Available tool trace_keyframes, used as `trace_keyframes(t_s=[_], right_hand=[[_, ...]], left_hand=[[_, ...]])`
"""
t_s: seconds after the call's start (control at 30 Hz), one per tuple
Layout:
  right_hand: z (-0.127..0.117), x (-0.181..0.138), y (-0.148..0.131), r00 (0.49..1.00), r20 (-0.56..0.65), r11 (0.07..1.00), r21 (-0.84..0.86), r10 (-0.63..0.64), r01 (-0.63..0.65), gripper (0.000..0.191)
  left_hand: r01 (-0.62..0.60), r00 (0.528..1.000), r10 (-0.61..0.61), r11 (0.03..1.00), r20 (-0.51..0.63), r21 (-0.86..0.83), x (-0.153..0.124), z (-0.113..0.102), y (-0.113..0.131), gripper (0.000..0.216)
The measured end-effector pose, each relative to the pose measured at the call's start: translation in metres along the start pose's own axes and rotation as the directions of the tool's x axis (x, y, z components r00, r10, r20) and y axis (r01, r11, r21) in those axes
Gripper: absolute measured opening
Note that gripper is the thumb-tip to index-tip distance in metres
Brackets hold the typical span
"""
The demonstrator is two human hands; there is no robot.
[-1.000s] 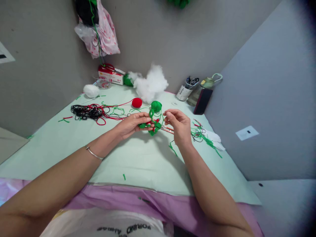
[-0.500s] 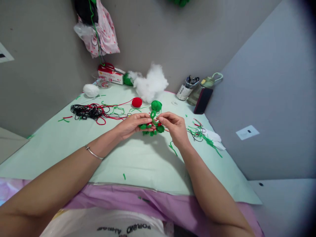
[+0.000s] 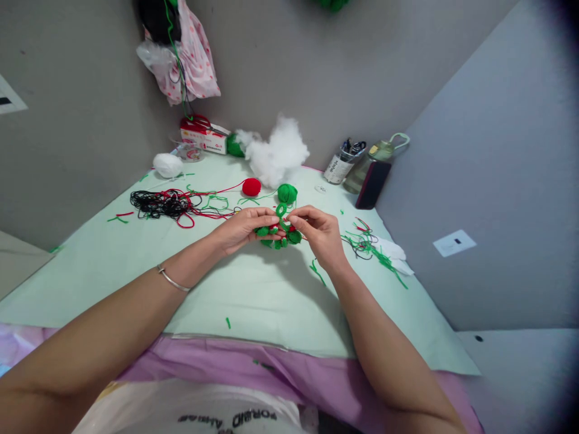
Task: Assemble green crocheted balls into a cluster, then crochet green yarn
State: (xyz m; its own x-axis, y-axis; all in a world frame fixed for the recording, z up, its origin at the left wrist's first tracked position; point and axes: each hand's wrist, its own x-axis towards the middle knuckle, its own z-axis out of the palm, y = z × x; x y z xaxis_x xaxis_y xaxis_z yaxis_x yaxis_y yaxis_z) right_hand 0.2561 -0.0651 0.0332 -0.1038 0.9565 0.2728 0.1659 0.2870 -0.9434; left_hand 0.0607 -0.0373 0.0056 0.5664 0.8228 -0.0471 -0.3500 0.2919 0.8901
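Note:
Between my hands, above the table, is a green and red crocheted piece (image 3: 294,237) with bits of white and a small green ring at its top. My left hand (image 3: 246,229) is closed on the piece from the left, its thumb and fingers around the base of the ring. From the right, my right hand (image 3: 319,232) pinches at the piece with thumb and forefinger; whatever is between those fingertips is too small to make out. Just behind the piece lies a green yarn ball (image 3: 287,193), and a red yarn ball (image 3: 251,187) is to its left.
Tangled black and red yarn (image 3: 160,204) lies at left, near a white yarn ball (image 3: 167,165). White stuffing (image 3: 277,154) is piled at the back. A pen cup (image 3: 338,169), a bottle (image 3: 357,175) and a phone (image 3: 373,185) stand at right, with yarn scraps (image 3: 380,256) nearer.
The view has shifted very slightly. Both hands keep their places on the crocheted piece, and its green ring is turned a little.

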Motion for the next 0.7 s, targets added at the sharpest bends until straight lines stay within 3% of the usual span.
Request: trace_keyframes(t_s=[0.37,0.7], right_hand=[[0.0002,0.0019,0.0050,0.995,0.026,0.996,-0.002,-0.094,0.094,0.013],[0.0009,0.0005,0.0074,0.991,0.030,0.989,-0.060,-0.130,0.132,0.015]], left_hand=[[0.011,1.000,-0.011,1.000,-0.017,-0.003,0.0009,-0.0017,-0.0017,0.018],[0.009,0.999,-0.009,1.000,-0.036,0.004,0.0016,-0.0028,-0.0027,0.020]])
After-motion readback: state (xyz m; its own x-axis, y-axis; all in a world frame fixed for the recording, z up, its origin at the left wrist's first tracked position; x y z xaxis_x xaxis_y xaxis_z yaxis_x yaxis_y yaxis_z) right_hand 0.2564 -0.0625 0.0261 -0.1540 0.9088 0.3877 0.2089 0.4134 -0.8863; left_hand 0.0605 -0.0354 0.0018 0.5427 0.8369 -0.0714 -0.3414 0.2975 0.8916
